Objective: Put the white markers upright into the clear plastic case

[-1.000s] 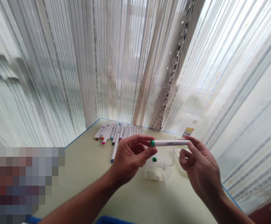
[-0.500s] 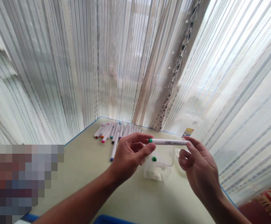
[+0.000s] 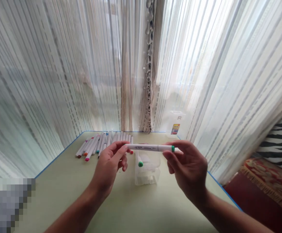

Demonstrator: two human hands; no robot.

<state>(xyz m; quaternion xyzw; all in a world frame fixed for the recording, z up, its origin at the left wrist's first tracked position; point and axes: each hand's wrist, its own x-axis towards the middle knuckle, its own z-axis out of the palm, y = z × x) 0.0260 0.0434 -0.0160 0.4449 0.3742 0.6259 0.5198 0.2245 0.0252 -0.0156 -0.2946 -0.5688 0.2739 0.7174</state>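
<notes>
A white marker point(image 3: 147, 148) with a green end is held level between my two hands, over the table. My left hand point(image 3: 110, 163) pinches its plain white end between thumb and fingers. At the green end, my right hand point(image 3: 188, 163) is closed with thumb and fingers around the tip. Below the marker stands a clear plastic case point(image 3: 147, 176), with another green-tipped marker point(image 3: 140, 163) leaning in it. To the left lies a pile of white markers point(image 3: 94, 145) with tips of several colours.
The pale green table point(image 3: 102, 207) has a blue edge. A clear container with a yellow label point(image 3: 175, 128) stands at the back right, against striped string curtains point(image 3: 102, 81). On the right are a fringed red cloth point(image 3: 272, 184) and a zebra-striped fabric point(image 3: 279, 142).
The marker has been turned end for end: its green end was at my left hand and is now at my right. The view has swung to the right.
</notes>
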